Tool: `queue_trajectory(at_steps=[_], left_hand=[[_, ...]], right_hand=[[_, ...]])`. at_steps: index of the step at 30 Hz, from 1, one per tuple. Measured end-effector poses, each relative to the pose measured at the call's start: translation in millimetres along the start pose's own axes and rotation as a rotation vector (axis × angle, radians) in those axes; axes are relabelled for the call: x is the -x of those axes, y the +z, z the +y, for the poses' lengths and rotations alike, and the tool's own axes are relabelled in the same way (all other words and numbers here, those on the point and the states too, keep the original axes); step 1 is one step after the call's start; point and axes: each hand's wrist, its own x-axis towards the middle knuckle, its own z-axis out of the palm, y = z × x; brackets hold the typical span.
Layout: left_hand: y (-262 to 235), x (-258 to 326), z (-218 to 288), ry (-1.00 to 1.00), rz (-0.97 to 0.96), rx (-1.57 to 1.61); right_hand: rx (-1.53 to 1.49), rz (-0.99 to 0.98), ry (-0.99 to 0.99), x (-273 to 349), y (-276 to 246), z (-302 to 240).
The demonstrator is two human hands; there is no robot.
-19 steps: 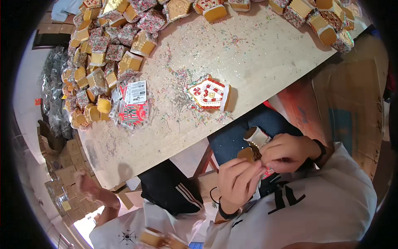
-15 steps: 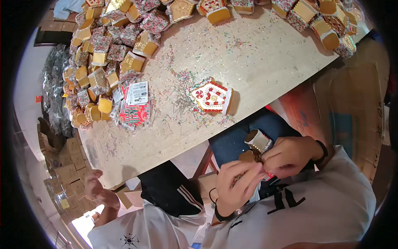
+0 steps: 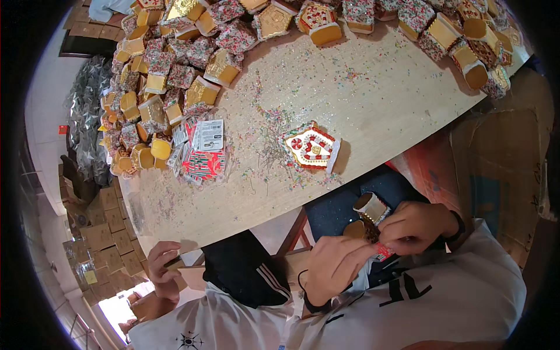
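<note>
Above my lap my left hand point(image 3: 335, 265) and right hand point(image 3: 420, 224) meet, fingers closed. Between their fingertips shows a small red-patterned tag point(image 3: 383, 252), mostly covered by the fingers. Just beyond them, on my dark jeans, lies a small gold-based house ornament point(image 3: 376, 210) with white edging, its base turned up. A second gold base point(image 3: 354, 229) shows beside it, next to my left fingers; whether either ornament is held is hidden. On the table, a decorated gingerbread house ornament point(image 3: 313, 147) lies on its back, with red and white trim facing up.
The pale table point(image 3: 373, 122) is strewn with colored sprinkles and thin wire hooks point(image 3: 271, 149). Piled ornaments point(image 3: 169, 64) line its far and left sides, beside bagged red tags point(image 3: 204, 166). A co-worker's hand point(image 3: 163, 259) is at the left edge. Cardboard boxes point(image 3: 111, 233) stand beyond.
The whole view has shifted slightly, so things sit lower and further right. More of the red tag shows between my fingers. The co-worker's fingers have changed pose a little.
</note>
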Motion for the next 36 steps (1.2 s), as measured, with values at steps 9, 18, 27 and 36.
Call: queue_trajectory(at_steps=[9,18,27,36], left_hand=[[32.8,8.8,2.9,-0.345,0.219,0.224],[41.3,14.5,-0.5,-0.928,0.082,1.033],[23.8,-14.8,-10.1,-1.131,-0.077,1.358],[24.7,-17.1,-11.7,-1.094,-0.113,1.552]], right_hand=[[0.529,0.441,-0.320,-2.6,18.6,12.6],[0.767,0.500,-0.276,1.3,21.1,15.3],[0.817,0.522,-0.287,-0.4,11.6,10.0],[0.885,0.559,-0.402,2.8,12.8,14.6]])
